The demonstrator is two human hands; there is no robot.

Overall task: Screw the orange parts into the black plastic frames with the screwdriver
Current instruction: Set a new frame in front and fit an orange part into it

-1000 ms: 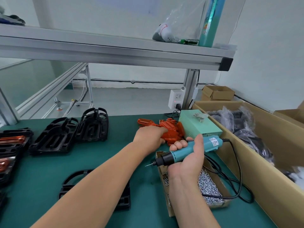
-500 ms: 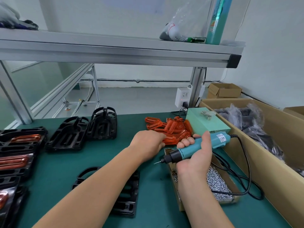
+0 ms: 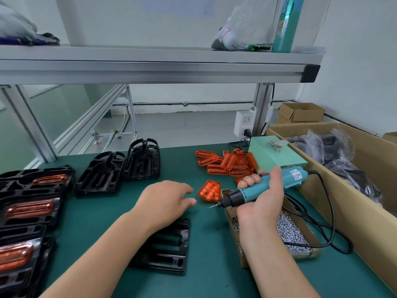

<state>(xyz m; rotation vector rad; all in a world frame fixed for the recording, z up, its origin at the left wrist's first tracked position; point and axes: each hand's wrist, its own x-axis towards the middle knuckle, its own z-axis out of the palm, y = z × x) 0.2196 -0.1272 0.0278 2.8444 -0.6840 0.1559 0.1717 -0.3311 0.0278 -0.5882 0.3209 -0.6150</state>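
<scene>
Left hand (image 3: 165, 201) retreated beside one loose orange part (image 3: 209, 190).

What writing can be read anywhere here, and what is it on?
"ED": the end of a word on the front of the pale green box; the rest is hidden by the right hand.
Print on the white label of the screwdriver: too small to read.
Print on the tall green can on the shelf: blurred, unreadable.

You are working with a bare left hand (image 3: 165, 201) and a bare right hand (image 3: 261, 203), and both your forearms are showing bare down to the bottom edge.
</scene>
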